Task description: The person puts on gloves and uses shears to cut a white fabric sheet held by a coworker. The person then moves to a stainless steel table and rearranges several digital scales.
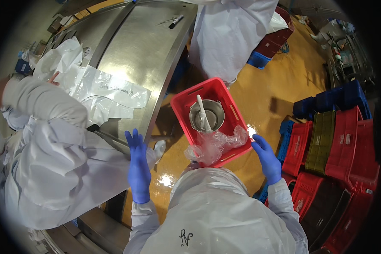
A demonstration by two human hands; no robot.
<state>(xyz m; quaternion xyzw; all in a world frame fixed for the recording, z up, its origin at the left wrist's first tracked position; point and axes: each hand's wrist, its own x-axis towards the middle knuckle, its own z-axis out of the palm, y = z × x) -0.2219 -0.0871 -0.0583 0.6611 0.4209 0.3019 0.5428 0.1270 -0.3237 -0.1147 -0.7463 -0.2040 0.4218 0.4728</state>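
In the middle of the head view a red plastic crate (185, 117) holds a round metal pot (216, 113). A white handle-like piece (202, 111) leans in the pot, its lower end hidden by crumpled clear plastic film (216, 146). The film spreads over the crate's near end. My left hand (139, 167), in a blue glove, is raised left of the crate, apart from it, fingers stretched and empty. My right hand (266, 158), also gloved in blue, has its fingers extended at the crate's right rim; whether they touch it I cannot tell.
A steel table (139, 51) at the left bears clear plastic bags (110, 91) and a black marker (176, 21). A co-worker's white sleeve (44, 99) reaches over it. Another person's white apron (228, 38) stands beyond the crate. Stacked crates (298, 146) line the right side.
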